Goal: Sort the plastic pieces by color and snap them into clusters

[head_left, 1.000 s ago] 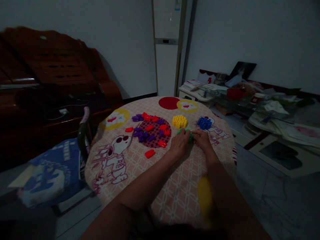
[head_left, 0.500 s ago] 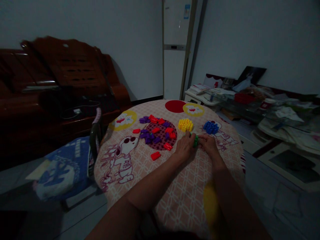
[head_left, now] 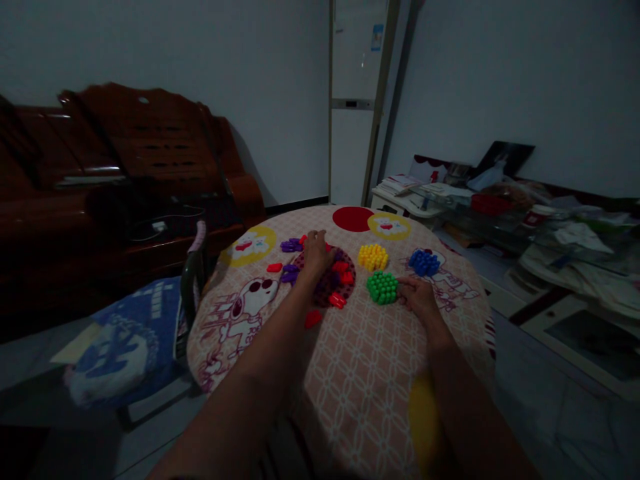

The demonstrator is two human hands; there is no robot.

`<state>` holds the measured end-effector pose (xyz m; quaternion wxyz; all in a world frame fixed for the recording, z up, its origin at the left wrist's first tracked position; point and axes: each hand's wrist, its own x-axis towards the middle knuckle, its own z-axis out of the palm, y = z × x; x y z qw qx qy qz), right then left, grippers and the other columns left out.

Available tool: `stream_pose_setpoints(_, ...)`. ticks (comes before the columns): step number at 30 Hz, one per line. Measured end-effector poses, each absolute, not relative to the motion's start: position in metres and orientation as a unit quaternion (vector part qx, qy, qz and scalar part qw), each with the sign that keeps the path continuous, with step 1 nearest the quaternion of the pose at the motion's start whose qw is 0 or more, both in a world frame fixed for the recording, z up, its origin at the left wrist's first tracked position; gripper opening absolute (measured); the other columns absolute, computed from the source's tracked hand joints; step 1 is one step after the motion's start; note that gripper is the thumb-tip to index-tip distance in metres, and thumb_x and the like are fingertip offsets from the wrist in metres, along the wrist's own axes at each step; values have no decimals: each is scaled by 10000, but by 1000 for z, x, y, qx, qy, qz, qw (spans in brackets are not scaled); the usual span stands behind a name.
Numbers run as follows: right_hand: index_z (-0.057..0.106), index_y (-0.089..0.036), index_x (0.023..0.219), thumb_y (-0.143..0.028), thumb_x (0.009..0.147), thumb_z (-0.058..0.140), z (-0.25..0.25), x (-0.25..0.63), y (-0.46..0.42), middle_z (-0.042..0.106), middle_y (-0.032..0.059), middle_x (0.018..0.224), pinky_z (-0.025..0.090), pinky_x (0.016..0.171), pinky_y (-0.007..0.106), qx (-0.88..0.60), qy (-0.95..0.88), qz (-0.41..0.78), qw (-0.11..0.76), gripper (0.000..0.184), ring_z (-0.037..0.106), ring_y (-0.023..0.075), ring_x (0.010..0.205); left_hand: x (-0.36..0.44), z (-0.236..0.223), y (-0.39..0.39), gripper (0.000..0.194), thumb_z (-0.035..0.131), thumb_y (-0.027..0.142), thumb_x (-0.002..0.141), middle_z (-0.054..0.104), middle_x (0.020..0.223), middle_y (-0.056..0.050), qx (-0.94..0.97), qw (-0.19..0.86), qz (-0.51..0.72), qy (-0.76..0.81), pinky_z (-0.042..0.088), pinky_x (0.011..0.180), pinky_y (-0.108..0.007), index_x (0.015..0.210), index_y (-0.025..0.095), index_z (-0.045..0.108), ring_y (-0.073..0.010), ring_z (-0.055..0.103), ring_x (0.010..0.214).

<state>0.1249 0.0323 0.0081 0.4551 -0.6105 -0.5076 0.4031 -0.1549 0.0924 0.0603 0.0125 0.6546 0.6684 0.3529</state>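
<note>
My left hand (head_left: 316, 252) reaches over the scattered pieces on the far left side of the table, its fingertips pointing down among red and purple pieces; what lies under them is hidden. My right hand (head_left: 420, 298) rests at the right side of a green cluster of knobbly plastic pieces (head_left: 383, 287), fingers a little apart and close against its edge. Behind the green cluster sits a similar yellow cluster (head_left: 373, 257), and a blue one (head_left: 425, 263) lies to the right. Loose purple pieces (head_left: 290, 273) and red pieces (head_left: 337, 301) spread around the dark printed circle.
A patterned cloth covers the round table (head_left: 360, 373). To the left stands a chair with a blue cover (head_left: 135, 340), with a wooden bench (head_left: 160, 153) behind it. A cluttered cabinet (head_left: 500, 220) runs along the right wall. A tall white appliance (head_left: 353, 147) fills the corner.
My left hand has left the green cluster and moved left and away to the red and purple pieces. The green cluster is now uncovered, my right hand still beside it.
</note>
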Motion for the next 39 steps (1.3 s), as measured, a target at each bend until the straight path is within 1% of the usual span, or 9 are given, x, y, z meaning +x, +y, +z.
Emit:
stream_pose_setpoints(6,741,-107,1038,-222,637,564,6,125,34,658,2,594,347,373,176,-621,-517,385,445,453,540,103,436,-230,66,133,659,610,431,907,339,1553,-236,554,50,274,785,404,1053,-523,1465,127,432,-419,389,1373)
stream_pose_setpoints(9,751,-111,1030,-238,651,564,8,125,32,662,7,598,361,390,180,-619,-531,379,438,442,541,103,444,-249,62,147,708,525,543,934,386,1528,-255,548,92,196,808,434,1008,-473,1482,109,414,-402,450,1325)
stream_pose_setpoints(12,757,-119,1018,-262,660,568,10,126,31,668,14,605,355,388,185,-614,-542,378,432,429,547,112,451,-249,55,162,658,522,571,920,513,1451,-217,578,122,160,791,444,994,-426,1414,137,511,-361,522,1268)
stream_pose_setpoints(18,750,-120,1039,-313,659,578,12,127,29,674,21,624,380,404,203,-620,-543,373,425,459,557,125,469,-227,56,178,461,559,468,869,676,1284,-104,737,113,67,663,476,937,-300,1239,211,656,-273,629,1147)
stream_pose_setpoints(24,744,-105,1045,-382,644,613,13,128,29,644,13,571,383,405,222,-622,-538,387,417,505,527,129,442,-221,60,147,651,734,418,700,653,1321,-69,798,153,31,582,478,951,-302,1316,248,612,-262,610,1155)
stream_pose_setpoints(27,746,-98,1064,-399,659,616,10,130,28,662,34,588,397,411,238,-624,-546,377,413,521,536,141,445,-224,64,121,628,785,335,640,690,1237,-59,819,183,42,542,487,928,-318,1251,263,660,-265,628,1096)
stream_pose_setpoints(31,748,-112,1095,-415,692,630,5,135,28,672,44,597,418,427,254,-616,-571,358,409,517,559,159,466,-233,78,104,560,787,297,655,717,1148,-38,818,223,87,523,503,878,-294,1207,277,694,-249,655,1031)
stream_pose_setpoints(35,749,-116,1091,-404,679,643,1,140,31,664,34,575,420,431,258,-613,-575,365,400,514,559,166,466,-227,85,117,442,680,259,776,729,1125,-72,763,193,148,599,520,842,-302,1217,222,700,-248,686,954)
stream_pose_setpoints(39,742,-111,1104,-401,670,643,-3,140,32,653,22,559,408,427,252,-616,-568,365,406,532,551,163,462,-194,78,134,517,685,222,783,688,1271,-95,799,166,132,563,491,969,-315,1298,204,643,-267,640,1151)
